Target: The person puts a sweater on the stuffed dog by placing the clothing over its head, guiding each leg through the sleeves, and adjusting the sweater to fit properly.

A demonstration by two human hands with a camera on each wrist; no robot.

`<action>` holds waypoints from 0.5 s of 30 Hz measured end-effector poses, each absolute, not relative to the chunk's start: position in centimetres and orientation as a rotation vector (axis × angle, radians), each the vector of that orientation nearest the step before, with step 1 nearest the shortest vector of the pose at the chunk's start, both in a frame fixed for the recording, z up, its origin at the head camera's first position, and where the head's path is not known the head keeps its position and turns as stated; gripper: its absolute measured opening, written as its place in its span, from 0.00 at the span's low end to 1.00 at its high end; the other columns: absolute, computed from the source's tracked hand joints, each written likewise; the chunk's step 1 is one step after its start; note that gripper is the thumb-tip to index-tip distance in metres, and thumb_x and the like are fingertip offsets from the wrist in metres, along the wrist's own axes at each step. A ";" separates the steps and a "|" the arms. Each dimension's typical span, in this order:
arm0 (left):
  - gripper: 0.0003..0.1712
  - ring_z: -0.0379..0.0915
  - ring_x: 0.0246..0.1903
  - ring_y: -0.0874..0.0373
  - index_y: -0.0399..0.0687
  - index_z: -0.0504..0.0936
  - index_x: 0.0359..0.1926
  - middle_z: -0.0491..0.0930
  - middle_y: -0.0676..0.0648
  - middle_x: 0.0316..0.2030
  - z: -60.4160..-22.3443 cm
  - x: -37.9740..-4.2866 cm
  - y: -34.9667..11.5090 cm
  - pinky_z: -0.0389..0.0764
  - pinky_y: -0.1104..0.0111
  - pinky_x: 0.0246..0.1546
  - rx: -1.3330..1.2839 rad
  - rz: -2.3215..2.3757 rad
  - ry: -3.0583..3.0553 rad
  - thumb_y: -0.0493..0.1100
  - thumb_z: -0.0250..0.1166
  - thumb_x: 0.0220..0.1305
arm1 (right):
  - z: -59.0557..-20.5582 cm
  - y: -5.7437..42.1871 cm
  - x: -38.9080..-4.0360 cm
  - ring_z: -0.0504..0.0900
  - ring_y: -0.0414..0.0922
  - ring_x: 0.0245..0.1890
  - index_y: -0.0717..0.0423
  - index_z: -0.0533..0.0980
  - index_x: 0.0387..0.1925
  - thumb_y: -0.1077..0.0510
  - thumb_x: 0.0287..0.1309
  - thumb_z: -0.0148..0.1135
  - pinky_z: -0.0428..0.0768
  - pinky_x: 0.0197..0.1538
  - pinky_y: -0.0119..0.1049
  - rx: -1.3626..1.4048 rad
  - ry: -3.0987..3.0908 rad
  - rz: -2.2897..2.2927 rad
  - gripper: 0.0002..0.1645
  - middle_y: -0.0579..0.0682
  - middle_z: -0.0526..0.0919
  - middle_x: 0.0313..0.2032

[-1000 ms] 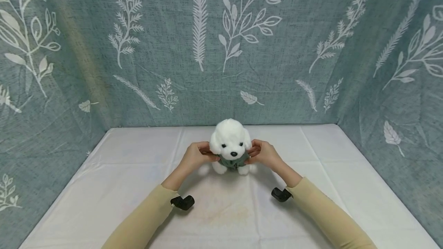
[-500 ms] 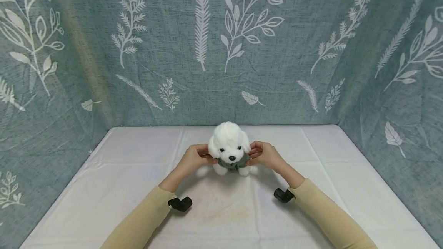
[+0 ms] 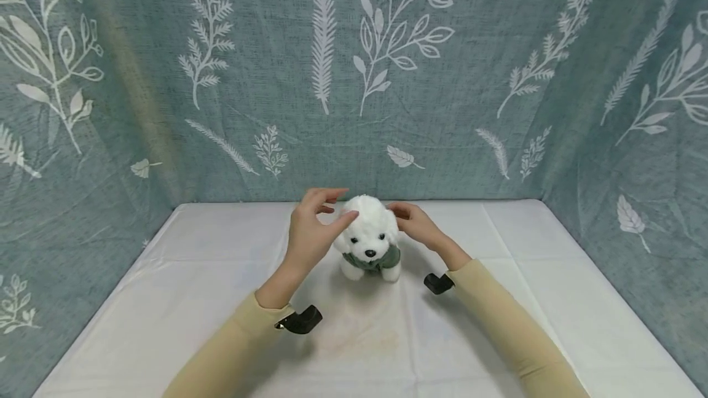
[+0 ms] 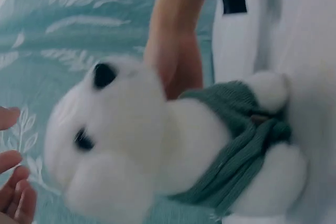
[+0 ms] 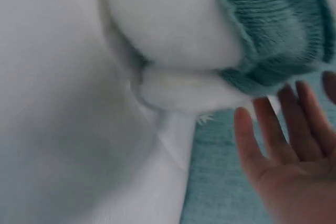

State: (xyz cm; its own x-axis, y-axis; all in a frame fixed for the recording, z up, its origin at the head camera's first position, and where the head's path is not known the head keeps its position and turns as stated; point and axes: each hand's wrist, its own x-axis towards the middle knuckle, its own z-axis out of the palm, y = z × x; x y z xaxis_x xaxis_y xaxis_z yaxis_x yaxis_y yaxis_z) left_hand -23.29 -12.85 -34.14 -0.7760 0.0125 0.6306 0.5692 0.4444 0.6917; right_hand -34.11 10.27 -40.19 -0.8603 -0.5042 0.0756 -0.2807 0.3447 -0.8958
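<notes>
A white plush dog (image 3: 372,220) in a green knitted garment (image 3: 389,258) sits upright, facing the head camera. My left hand (image 3: 306,238) is raised at the left of its head, thumb and fingers spread apart. In the left wrist view, those fingers (image 4: 18,198) show at the left edge with a gap to the dog's head (image 4: 121,124). My right hand (image 3: 417,225) is at the other side, its fingertips partly hidden behind the dog's head. The right wrist view has its fingers (image 5: 299,124) extended beside the garment (image 5: 268,24); whether they touch is unclear.
A white cloth (image 3: 221,287) covers the table, with a faint brownish stain (image 3: 359,343) in front of the dog. Blue-green curtains (image 3: 265,78) with white leaf prints stand behind and at both sides. Black wrist mounts (image 3: 301,320) stick out from the beige sleeves (image 3: 232,349).
Both hands have come off the dog's sides. The left has risen beside its head with fingers spread; the right has moved up and back. The dog stays where it was half a second ago.
</notes>
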 end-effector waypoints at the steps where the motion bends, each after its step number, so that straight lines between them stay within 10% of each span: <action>1: 0.22 0.72 0.47 0.52 0.47 0.81 0.51 0.75 0.44 0.48 -34.3 -23.2 -12.3 0.77 0.60 0.46 -0.504 -1.289 -2.135 0.45 0.72 0.54 | -40.3 10.0 -34.3 0.72 0.55 0.60 0.57 0.69 0.62 0.52 0.70 0.50 0.74 0.58 0.50 -0.744 2.383 -1.519 0.24 0.59 0.72 0.61; 9: 0.27 0.66 0.46 0.52 0.46 0.82 0.50 0.73 0.44 0.47 -35.7 -23.2 -10.1 0.74 0.61 0.40 -0.535 -1.198 -2.160 0.43 0.76 0.47 | -40.9 9.3 -34.9 0.61 0.57 0.69 0.54 0.60 0.70 0.45 0.72 0.41 0.64 0.66 0.53 -0.753 2.382 -1.383 0.31 0.58 0.62 0.69; 15: 0.25 0.66 0.46 0.50 0.45 0.82 0.49 0.74 0.44 0.47 -35.6 -23.5 -10.5 0.74 0.58 0.40 -0.560 -1.154 -2.163 0.40 0.76 0.47 | -40.6 9.5 -35.1 0.72 0.54 0.61 0.52 0.66 0.66 0.50 0.71 0.44 0.74 0.58 0.50 -0.726 2.502 -1.257 0.26 0.56 0.70 0.63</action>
State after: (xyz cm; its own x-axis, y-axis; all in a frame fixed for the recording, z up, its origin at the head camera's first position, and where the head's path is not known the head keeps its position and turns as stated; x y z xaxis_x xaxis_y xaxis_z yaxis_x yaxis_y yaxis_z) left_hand -23.52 -10.54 -35.62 -0.7201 0.0770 0.6896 0.6158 0.5289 0.5840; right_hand -35.07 9.53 -40.59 -0.8451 -0.5346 0.0018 -0.3207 0.5043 -0.8018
